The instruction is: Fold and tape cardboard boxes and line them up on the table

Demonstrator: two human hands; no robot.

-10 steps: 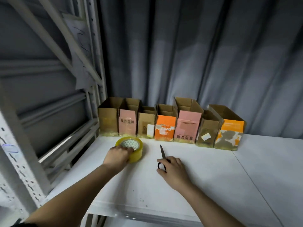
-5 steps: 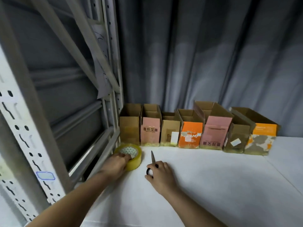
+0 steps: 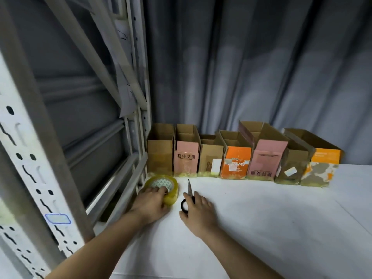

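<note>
From the head view we look down at a white table (image 3: 261, 228) with seven open cardboard boxes (image 3: 236, 164) lined side by side along its far edge, against a grey curtain (image 3: 251, 67). The row runs left to right, every box mouth facing up; the leftmost box stands beside a grey metal rack (image 3: 66, 137).

Near the rack, just in front of the leftmost boxes, a roll of yellowish clear tape (image 3: 163, 188) lies flat, its hole facing up. Our left hand (image 3: 150, 204) reaches forward, palm down, fingers curled over the roll's near rim, so its grip holds the tape.

Just right of the roll, a pair of scissors (image 3: 189, 193) lies flat, long axis pointing away from us, tip toward the boxes, black handle loops nearest us. Our right hand (image 3: 198, 213) lies palm down over the handles, fingers bent on them; the blades stick out beyond the fingertips.
</note>
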